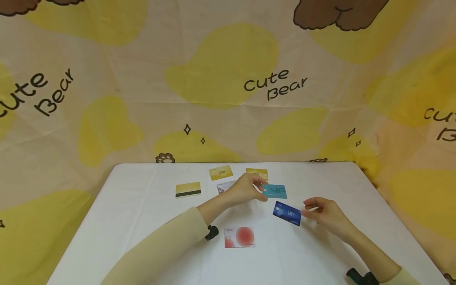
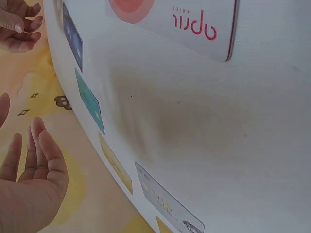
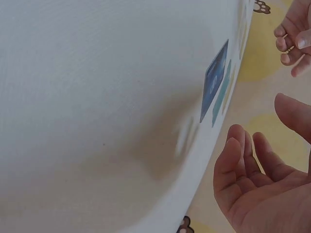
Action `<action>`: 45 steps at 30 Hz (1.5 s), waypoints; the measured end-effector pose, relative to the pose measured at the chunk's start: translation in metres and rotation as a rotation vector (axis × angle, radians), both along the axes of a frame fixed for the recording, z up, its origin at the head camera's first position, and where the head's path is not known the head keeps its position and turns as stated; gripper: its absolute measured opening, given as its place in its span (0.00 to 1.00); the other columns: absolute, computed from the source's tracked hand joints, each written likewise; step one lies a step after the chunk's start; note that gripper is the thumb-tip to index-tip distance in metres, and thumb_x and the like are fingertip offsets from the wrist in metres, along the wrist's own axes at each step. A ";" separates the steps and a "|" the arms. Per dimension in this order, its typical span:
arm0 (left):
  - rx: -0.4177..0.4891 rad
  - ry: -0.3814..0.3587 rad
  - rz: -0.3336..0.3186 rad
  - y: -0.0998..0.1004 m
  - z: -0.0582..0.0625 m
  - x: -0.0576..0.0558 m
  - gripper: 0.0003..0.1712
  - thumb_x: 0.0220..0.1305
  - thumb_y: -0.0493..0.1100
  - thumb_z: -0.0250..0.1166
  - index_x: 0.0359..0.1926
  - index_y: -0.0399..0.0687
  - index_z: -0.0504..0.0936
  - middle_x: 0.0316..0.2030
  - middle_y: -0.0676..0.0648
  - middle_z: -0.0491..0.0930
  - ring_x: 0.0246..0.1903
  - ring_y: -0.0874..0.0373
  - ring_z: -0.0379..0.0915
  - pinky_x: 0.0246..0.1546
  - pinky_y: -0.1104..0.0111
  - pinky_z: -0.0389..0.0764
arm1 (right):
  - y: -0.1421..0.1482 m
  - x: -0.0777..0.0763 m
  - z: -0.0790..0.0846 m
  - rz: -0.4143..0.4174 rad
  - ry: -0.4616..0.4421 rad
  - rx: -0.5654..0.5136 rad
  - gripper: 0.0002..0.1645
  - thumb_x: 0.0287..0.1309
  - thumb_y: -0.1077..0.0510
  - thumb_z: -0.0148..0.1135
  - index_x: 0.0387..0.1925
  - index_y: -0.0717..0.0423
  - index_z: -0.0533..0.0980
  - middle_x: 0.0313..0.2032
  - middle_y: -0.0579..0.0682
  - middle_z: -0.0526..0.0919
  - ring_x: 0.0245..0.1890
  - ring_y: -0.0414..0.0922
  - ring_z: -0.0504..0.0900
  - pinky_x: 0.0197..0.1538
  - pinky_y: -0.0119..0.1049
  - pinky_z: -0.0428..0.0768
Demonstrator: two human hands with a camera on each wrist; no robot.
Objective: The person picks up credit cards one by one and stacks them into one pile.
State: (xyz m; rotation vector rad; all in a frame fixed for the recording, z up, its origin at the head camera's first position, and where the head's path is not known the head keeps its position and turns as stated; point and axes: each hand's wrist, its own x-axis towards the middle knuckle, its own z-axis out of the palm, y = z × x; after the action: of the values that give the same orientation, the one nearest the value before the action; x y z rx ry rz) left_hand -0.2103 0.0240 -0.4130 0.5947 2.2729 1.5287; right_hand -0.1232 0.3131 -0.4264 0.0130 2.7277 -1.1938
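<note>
In the head view my left hand (image 1: pixel 246 189) hovers beside the left end of a teal VIP card (image 1: pixel 277 191), thumb and fingers apart. A dark blue VIP card (image 1: pixel 287 213) lies tilted just nearer to me. At its right end is my right hand (image 1: pixel 325 215), fingers loosely bent. The right wrist view shows that hand (image 3: pixel 262 184) with nothing between thumb and fingers, and the blue card (image 3: pixel 215 82) flat on the table. Nothing is in the left hand (image 2: pixel 36 179) in the left wrist view either.
A white card with red circles (image 1: pixel 240 237) lies nearest me. Farther back are a gold card with a black stripe (image 1: pixel 188 190), two more gold cards (image 1: pixel 221 173) and a silver VIP card (image 2: pixel 167 199), partly hidden by my left hand in the head view. Patterned cloth (image 1: pixel 221 67) hangs behind the white table (image 1: pixel 142 221).
</note>
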 end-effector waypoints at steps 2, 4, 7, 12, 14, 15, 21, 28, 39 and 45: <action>0.001 0.001 -0.022 0.004 -0.003 -0.002 0.26 0.52 0.33 0.81 0.54 0.43 0.87 0.44 0.36 0.84 0.43 0.52 0.77 0.33 0.71 0.73 | 0.002 0.000 -0.002 0.000 -0.009 -0.002 0.30 0.65 0.52 0.73 0.59 0.69 0.77 0.50 0.59 0.85 0.41 0.48 0.83 0.37 0.38 0.85; -0.007 0.008 -0.042 0.008 -0.005 -0.003 0.28 0.51 0.32 0.81 0.55 0.41 0.87 0.44 0.37 0.84 0.45 0.50 0.76 0.34 0.71 0.73 | 0.004 -0.001 -0.004 0.002 -0.020 -0.010 0.31 0.64 0.52 0.73 0.60 0.69 0.77 0.51 0.59 0.85 0.41 0.48 0.82 0.37 0.38 0.85; -0.023 0.011 -0.069 0.015 -0.009 -0.004 0.30 0.50 0.32 0.81 0.56 0.37 0.86 0.44 0.36 0.84 0.42 0.52 0.75 0.33 0.72 0.72 | 0.006 -0.001 -0.007 0.001 -0.038 -0.014 0.34 0.62 0.51 0.75 0.60 0.69 0.76 0.51 0.59 0.84 0.41 0.48 0.81 0.36 0.37 0.84; -0.047 -0.008 -0.098 0.026 -0.017 -0.005 0.31 0.50 0.31 0.81 0.58 0.35 0.85 0.45 0.36 0.83 0.34 0.61 0.71 0.28 0.73 0.72 | 0.007 -0.002 -0.013 -0.008 -0.072 0.001 0.36 0.58 0.52 0.78 0.61 0.68 0.76 0.51 0.58 0.84 0.41 0.49 0.79 0.37 0.35 0.82; -0.055 -0.007 -0.101 0.031 -0.020 -0.005 0.31 0.49 0.31 0.81 0.57 0.36 0.85 0.44 0.38 0.84 0.33 0.62 0.71 0.27 0.73 0.73 | 0.007 -0.003 -0.015 -0.003 -0.081 0.011 0.35 0.57 0.53 0.78 0.61 0.68 0.77 0.51 0.58 0.84 0.42 0.49 0.79 0.38 0.35 0.82; -0.059 -0.005 -0.103 0.033 -0.021 -0.005 0.31 0.49 0.31 0.81 0.57 0.35 0.85 0.43 0.39 0.84 0.33 0.62 0.71 0.27 0.73 0.73 | 0.008 -0.004 -0.016 0.000 -0.081 0.016 0.35 0.57 0.53 0.78 0.60 0.68 0.77 0.50 0.58 0.84 0.42 0.49 0.79 0.39 0.35 0.82; -0.107 -0.005 -0.111 0.044 -0.026 -0.006 0.30 0.50 0.30 0.81 0.56 0.33 0.85 0.39 0.43 0.85 0.32 0.63 0.72 0.30 0.74 0.74 | 0.008 -0.005 -0.022 0.008 -0.089 0.041 0.36 0.54 0.53 0.80 0.59 0.68 0.78 0.50 0.58 0.85 0.42 0.50 0.78 0.41 0.39 0.81; -0.193 0.030 -0.136 0.054 -0.032 -0.007 0.28 0.47 0.29 0.82 0.53 0.33 0.86 0.29 0.50 0.80 0.29 0.64 0.70 0.33 0.75 0.71 | 0.004 -0.009 -0.027 0.014 -0.068 0.068 0.35 0.52 0.53 0.82 0.57 0.68 0.80 0.48 0.57 0.86 0.42 0.49 0.78 0.45 0.40 0.79; -0.315 0.109 -0.189 0.061 -0.044 -0.012 0.30 0.46 0.33 0.82 0.54 0.37 0.87 0.30 0.54 0.77 0.33 0.64 0.70 0.37 0.76 0.72 | 0.000 -0.010 -0.030 0.024 -0.050 0.073 0.34 0.50 0.54 0.83 0.55 0.68 0.80 0.43 0.53 0.83 0.42 0.50 0.75 0.45 0.41 0.77; -0.355 0.156 -0.192 0.062 -0.044 -0.009 0.28 0.45 0.32 0.82 0.52 0.37 0.88 0.29 0.52 0.74 0.31 0.63 0.69 0.34 0.75 0.69 | 0.000 -0.011 -0.033 0.022 -0.038 0.093 0.33 0.49 0.56 0.83 0.54 0.68 0.80 0.41 0.52 0.81 0.41 0.50 0.75 0.45 0.42 0.77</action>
State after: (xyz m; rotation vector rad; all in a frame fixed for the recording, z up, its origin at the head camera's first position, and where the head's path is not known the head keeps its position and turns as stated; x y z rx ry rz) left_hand -0.2195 0.0860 -0.4573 0.8216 2.4402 0.9888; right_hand -0.1347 0.3126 -0.4594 0.0169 2.7408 -1.0497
